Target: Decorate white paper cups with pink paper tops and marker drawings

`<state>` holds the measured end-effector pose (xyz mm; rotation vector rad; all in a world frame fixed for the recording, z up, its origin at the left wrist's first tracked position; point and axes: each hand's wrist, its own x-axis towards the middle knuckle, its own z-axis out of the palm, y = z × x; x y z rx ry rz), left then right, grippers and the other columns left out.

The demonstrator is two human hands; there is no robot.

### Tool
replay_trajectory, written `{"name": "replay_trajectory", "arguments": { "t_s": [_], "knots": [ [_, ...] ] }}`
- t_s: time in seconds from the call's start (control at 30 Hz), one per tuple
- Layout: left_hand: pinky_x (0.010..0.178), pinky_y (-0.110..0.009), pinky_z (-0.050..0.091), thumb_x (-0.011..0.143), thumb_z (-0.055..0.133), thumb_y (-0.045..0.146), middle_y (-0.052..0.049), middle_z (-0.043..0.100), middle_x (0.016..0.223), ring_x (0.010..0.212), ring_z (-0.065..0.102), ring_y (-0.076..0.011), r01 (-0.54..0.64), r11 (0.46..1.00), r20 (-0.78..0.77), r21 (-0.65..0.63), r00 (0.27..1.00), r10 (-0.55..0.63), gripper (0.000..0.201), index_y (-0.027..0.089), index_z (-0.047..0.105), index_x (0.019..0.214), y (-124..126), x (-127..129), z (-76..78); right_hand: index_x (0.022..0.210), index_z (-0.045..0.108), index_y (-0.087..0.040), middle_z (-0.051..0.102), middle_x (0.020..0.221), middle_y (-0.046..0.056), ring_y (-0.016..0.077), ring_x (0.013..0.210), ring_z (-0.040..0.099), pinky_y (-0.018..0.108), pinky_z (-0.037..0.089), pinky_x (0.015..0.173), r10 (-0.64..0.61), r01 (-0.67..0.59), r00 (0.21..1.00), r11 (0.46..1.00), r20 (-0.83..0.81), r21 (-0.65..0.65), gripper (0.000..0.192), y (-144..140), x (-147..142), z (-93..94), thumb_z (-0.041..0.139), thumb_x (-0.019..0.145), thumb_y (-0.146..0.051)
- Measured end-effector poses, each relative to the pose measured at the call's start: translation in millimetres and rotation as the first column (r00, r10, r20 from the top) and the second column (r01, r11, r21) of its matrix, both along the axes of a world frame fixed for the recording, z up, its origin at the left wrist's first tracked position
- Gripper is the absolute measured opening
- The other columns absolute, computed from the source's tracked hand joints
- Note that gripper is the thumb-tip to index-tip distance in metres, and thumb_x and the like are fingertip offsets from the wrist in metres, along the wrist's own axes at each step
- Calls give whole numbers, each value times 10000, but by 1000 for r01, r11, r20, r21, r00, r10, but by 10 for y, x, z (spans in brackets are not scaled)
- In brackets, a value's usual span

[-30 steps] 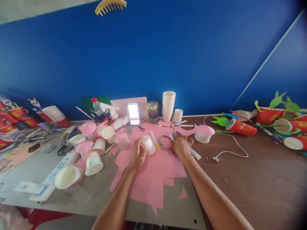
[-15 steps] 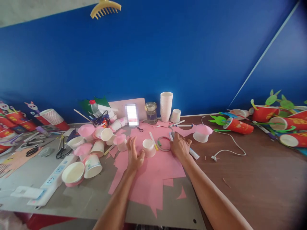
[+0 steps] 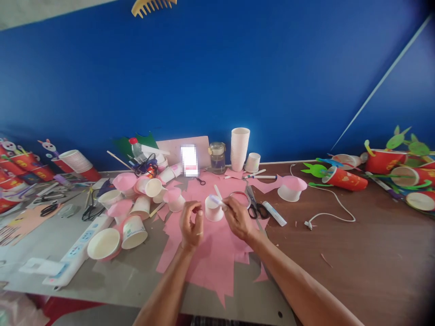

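Note:
My right hand (image 3: 238, 220) is closed on a white marker pen (image 3: 217, 201), its tip pointing left over a small white paper cup (image 3: 213, 209). The cup stands upright on a sheet of pink paper (image 3: 217, 249). My left hand (image 3: 190, 223) hovers just left of the cup with fingers curled and apart, holding nothing. Just behind the right hand lie a roll of clear tape (image 3: 239, 198), black-handled scissors (image 3: 255, 204) and a white glue stick (image 3: 274, 213).
Many white and pink-covered cups (image 3: 136, 199) lie to the left by a white power strip (image 3: 73, 253). A stack of white cups (image 3: 239, 148), a glass jar (image 3: 217, 158) and a phone (image 3: 189, 160) stand behind. Red decorated cups (image 3: 346, 179) and a white cable (image 3: 331, 201) lie right.
My right hand lifted a pen from the table and brought it left over the cup, uncovering the scissors. My left hand let go of the cup and curled beside it.

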<state>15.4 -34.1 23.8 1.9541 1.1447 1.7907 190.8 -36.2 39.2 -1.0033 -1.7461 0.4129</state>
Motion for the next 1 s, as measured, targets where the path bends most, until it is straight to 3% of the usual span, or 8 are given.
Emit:
{"name": "replay_trajectory", "arguments": {
  "t_s": [0.07, 0.17, 0.3, 0.43, 0.57, 0.83, 1.0],
  "knots": [
    [700, -291, 479, 923, 472, 278, -54, 583, 874, 755, 550, -157, 26, 999, 9, -31, 1000, -25, 186, 193, 592, 1036, -33, 11, 6, 845, 541, -192, 550, 684, 4, 132, 568, 478, 240, 352, 528, 44, -44, 998, 999, 49, -5, 135, -60, -72, -6, 422, 829, -128],
    [668, -273, 479, 923, 477, 275, -56, 606, 865, 722, 556, -148, 57, 997, -23, -45, 998, -58, 211, 195, 599, 1075, -55, 22, 3, 823, 553, -185, 551, 656, 0, 126, 534, 468, 239, 314, 509, 3, -4, 991, 1000, 131, 6, 98, -85, -103, -30, 465, 798, -147],
    [640, -252, 475, 920, 490, 237, -38, 631, 818, 681, 575, -131, 84, 995, -84, -60, 993, -89, 161, 203, 617, 1014, -67, 40, 21, 811, 579, -182, 592, 668, 19, 143, 572, 506, 256, 336, 563, -88, 66, 967, 993, 240, 99, 96, -82, -98, -18, 485, 815, -164],
    [618, -242, 478, 929, 477, 224, -24, 642, 794, 644, 591, -121, 85, 994, -116, -61, 989, -92, 159, 202, 615, 1005, -79, 58, 60, 913, 605, -165, 644, 758, 49, 159, 639, 545, 267, 357, 613, -76, 28, 948, 988, 310, 154, 195, -105, -120, 34, 422, 859, -125],
    [583, -234, 478, 932, 472, 237, -13, 632, 747, 598, 584, -113, 91, 995, -128, -51, 987, -97, 167, 190, 625, 980, -87, 73, 82, 893, 613, -173, 634, 741, 41, 155, 643, 549, 256, 340, 599, -53, 8, 939, 991, 340, 133, 216, -130, -136, 73, 405, 869, -118],
    [539, -221, 477, 936, 485, 335, -16, 644, 747, 531, 569, -94, 71, 988, -81, -138, 993, -82, 196, 192, 619, 933, -66, 63, 48, 770, 631, -192, 613, 648, 8, 115, 538, 488, 240, 242, 519, -100, 103, 935, 995, 341, 9, 182, -153, -142, 124, 464, 833, -153],
    [523, -202, 457, 926, 512, 330, -1, 644, 732, 505, 555, -76, 73, 990, -76, -118, 994, -82, 177, 189, 618, 931, -60, 45, 60, 691, 599, -194, 589, 606, -2, 108, 522, 466, 244, 212, 507, -113, 122, 932, 992, 343, -5, 174, -164, -170, 146, 488, 820, -157]
  ]
}}
